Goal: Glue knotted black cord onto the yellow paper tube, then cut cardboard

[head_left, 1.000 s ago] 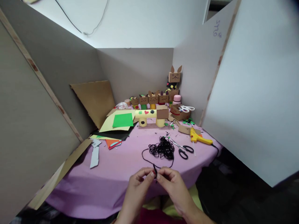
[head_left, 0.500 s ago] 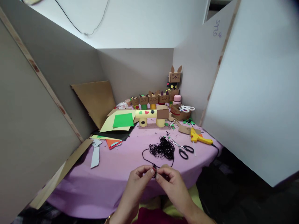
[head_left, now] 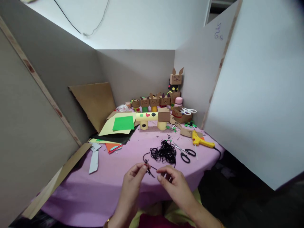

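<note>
Pinching with thumb and forefinger, the left hand [head_left: 134, 179] clamps a short knotted bit of black string [head_left: 149, 169] low in the frame, just left of centre. Its wrist comes up from the bottom edge with the fingers curled and the palm turned inward. Just beside it, the right hand [head_left: 174, 186] reaches in from the lower right. Its thumb and forefinger are drawn close together at the strand's lower end, but I cannot tell whether they truly grip it. The 2 hands sit slightly apart, with the strand slanting between them.

From the pinch the string loops up to a loose black tangle [head_left: 165, 152] lying on the purple tablecloth [head_left: 106, 186] just above the hands. Black-handled scissors [head_left: 187, 154] lie right beside the tangle, and a yellow glue gun [head_left: 200, 141] rests farther right near the table's edge.

Toward the back right, a small open cardboard box [head_left: 179, 116] holds white-handled scissors [head_left: 190, 110], which lie across its top. A pink-capped bottle [head_left: 178, 101] stands just behind it.

At centre back stands a yellow paper-tube figure [head_left: 148, 117] with a plain cardboard cube for a head, and behind it is a row of small cardboard animal figures [head_left: 152, 101]. A taller rabbit figure [head_left: 176, 77] stands in the corner. Left of these, a green sheet [head_left: 123, 123] lies on stacked coloured papers.
</note>
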`<state>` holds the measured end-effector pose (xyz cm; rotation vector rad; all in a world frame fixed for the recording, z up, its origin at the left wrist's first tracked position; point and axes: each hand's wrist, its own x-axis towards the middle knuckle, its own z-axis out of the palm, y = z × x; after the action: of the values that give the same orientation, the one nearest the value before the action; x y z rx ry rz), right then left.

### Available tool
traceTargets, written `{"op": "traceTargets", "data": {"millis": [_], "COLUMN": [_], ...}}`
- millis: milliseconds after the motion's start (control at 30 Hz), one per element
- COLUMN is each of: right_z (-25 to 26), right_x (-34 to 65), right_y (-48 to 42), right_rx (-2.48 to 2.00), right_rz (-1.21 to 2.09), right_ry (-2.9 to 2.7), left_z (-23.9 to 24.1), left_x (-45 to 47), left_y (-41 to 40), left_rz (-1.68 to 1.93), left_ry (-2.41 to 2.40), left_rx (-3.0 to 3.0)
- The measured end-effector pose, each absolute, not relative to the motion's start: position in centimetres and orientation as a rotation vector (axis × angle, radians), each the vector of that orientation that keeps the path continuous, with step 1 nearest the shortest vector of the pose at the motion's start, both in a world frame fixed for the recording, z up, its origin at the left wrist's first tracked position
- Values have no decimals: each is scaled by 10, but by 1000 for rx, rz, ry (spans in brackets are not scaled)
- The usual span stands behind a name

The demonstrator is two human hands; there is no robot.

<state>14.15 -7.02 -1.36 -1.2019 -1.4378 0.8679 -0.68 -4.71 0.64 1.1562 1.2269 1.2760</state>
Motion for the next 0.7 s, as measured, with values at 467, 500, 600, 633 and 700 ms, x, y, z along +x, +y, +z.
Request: {"op": "traceTargets", "data": {"millis": [467, 500, 600, 633, 700], "right_z": [30, 32, 33, 32, 29], "right_x": [191, 191, 185, 181, 174], "right_y": [94, 110, 150, 161, 179], "right_rx": [-1336, -1341, -1353, -1359, -1375], "right_rz": [166, 123, 21, -11, -67], "right_ry": [-1165, -1154, -1120, -1108, -1078], "left_z": [-21, -25, -36, -39, -44], "left_x": [-38, -41, -48, -50, -52], "left_y": [24, 27, 33, 34, 36], "left_rz": [1383, 1388, 1409, 1411, 1410], "left_ry": [1328, 1327, 1327, 1331, 1335], "left_rx": [1018, 1013, 994, 987, 990]}}
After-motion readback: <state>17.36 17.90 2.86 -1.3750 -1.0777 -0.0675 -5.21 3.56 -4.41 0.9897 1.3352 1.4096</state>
